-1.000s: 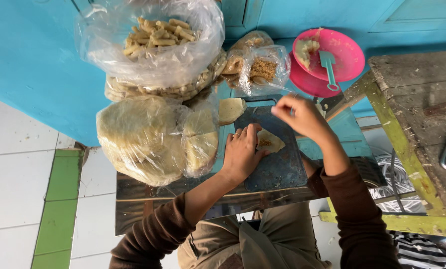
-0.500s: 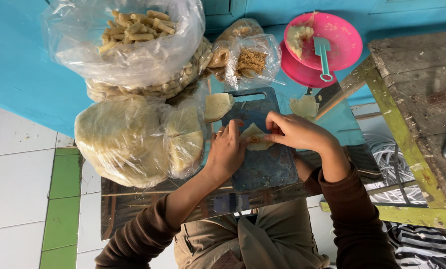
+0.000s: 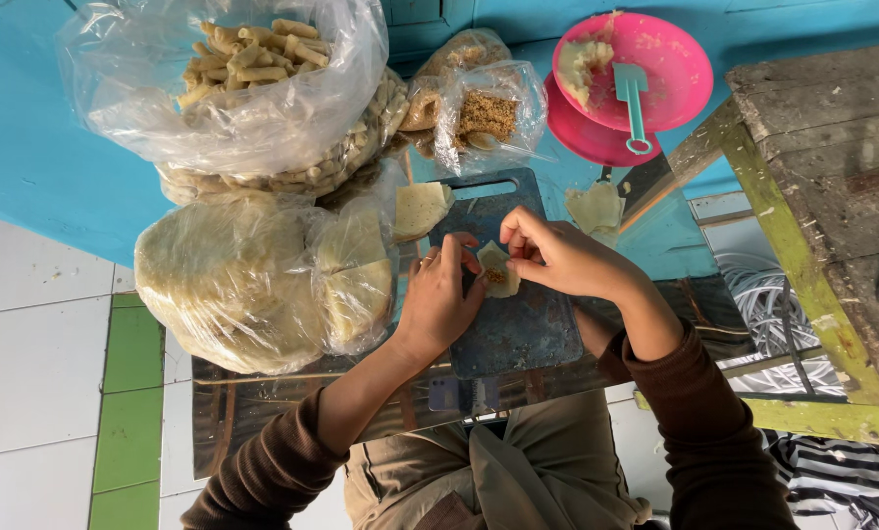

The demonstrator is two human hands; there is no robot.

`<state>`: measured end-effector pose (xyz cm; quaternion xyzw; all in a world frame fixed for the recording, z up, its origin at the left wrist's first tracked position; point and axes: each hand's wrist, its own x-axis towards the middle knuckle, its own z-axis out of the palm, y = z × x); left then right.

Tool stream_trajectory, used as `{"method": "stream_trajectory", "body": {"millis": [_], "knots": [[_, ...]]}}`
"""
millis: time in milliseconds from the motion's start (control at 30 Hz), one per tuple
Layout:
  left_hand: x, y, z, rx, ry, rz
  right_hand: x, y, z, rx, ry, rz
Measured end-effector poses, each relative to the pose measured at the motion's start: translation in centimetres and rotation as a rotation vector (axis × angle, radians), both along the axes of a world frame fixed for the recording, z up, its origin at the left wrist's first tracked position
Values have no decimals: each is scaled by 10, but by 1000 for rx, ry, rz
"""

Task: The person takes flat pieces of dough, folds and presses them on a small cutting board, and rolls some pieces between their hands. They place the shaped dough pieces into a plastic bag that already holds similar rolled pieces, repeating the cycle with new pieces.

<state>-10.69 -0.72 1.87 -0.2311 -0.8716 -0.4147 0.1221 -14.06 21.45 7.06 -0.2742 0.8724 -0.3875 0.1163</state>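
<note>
Both hands worked at a small pale wrapper [image 3: 496, 269] that lay on the dark cutting board [image 3: 518, 334], close to the board's centre and slightly toward its far end. A spot of brown filling showed on the wrapper.

The left hand [image 3: 439, 299] rested on the board at the wrapper's left edge. Its fingers were curled inward, with the fingertips [image 3: 467, 263] pinching the wrapper's left edge. The right hand [image 3: 557, 255] lay over the board's right half. Its thumb and forefinger were closed to a narrow pinch on the wrapper's upper right edge, and the remaining fingers were loosely bent. The wrapper was thus gripped from both sides while its lower part touched the board.

Positions relative to the cutting board:
- A stack of cut wrapper pieces [image 3: 420, 208] lay at the board's far left corner, overlapping its edge.
- A second small pile of wrappers [image 3: 596, 208] lay just beyond the far right corner.
- A large clear bag of round flat sheets [image 3: 233, 285] sat to the left of the board, touching its left side.
- A clear bag of finished rolls [image 3: 243, 69] sat farther beyond the board to the left, on top of other bagged goods.
- A small bag of brown filling [image 3: 484, 113] stood just beyond the board's far edge.
- A pink bowl [image 3: 655, 59] with a teal spatula [image 3: 632, 103] and a lump of paste stood beyond the board to the right.
- A worn wooden table [image 3: 822, 177] stood well to the right.
</note>
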Motion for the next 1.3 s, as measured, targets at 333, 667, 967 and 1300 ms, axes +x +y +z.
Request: {"method": "stream_trajectory", "body": {"millis": [333, 667, 967, 1300], "knots": [[-12, -9, 6, -117, -48, -114, 1, -4, 0, 41, 25, 60], [-23, 0, -16, 74, 65, -77, 0, -12, -14, 95, 105, 81], [-20, 3, -13, 10, 128, -56, -5, -12, -28, -5, 77, -46], [-24, -9, 0, -51, 23, -51, -2, -1, -11, 132, 203, 32]]}}
